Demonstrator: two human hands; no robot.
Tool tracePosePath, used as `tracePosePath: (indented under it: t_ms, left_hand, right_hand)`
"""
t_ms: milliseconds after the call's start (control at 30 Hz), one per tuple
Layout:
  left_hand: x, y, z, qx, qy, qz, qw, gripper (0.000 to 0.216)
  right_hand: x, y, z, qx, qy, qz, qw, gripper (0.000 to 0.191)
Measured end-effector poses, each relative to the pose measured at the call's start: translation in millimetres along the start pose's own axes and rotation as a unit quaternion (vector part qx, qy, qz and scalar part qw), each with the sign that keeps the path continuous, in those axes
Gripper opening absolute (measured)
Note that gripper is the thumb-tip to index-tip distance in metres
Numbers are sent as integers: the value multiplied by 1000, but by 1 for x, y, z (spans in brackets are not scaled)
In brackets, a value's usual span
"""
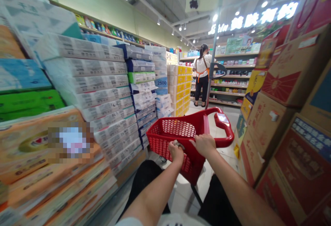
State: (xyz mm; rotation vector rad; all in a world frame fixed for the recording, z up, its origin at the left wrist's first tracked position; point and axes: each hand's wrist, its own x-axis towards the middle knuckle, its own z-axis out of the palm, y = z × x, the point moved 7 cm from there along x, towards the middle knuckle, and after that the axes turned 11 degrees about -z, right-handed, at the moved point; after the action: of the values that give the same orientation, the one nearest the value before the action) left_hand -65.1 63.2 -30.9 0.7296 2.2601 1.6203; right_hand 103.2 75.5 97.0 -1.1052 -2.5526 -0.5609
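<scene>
A red plastic shopping cart (198, 165) with perforated sides stands right in front of me, its handle pointing to the right. My left hand (177, 153) is closed on a small crumpled greyish-brown cloth (179, 144) at the cart's near rim. Most of the cloth is hidden by the fingers. Just to the right, my right hand (206, 145) is closed over the same rim, thumb on the near side. Inside the basket, only the perforated far wall shows.
Stacked packs of tissue paper (103, 81) line the left side, with orange packs (33, 146) closest. Cardboard cartons (269, 122) are piled on the right. A metal pole (213, 57) rises behind the cart. Farther off, a person (201, 70) faces shelves (230, 76).
</scene>
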Motion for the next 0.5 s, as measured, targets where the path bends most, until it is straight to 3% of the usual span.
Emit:
tracePosePath:
  t_ms: [67,233,400,500]
  left_hand:
    - [-4,4,4,29,-30,17,999,37]
    - [-12,-2,-1,37,-22,-69,997,30]
    - [-38,21,21,52,-138,33,988,28]
    - [-39,20,20,56,-133,14,989,28]
  right_hand:
    - [0,1,-1,-5,-2,0,1000,43]
    - [1,2,-2,-9,-10,-2,1000,46]
    - [2,5,0,-11,-3,-1,1000,47]
    - [2,7,2,-11,-2,-3,1000,46]
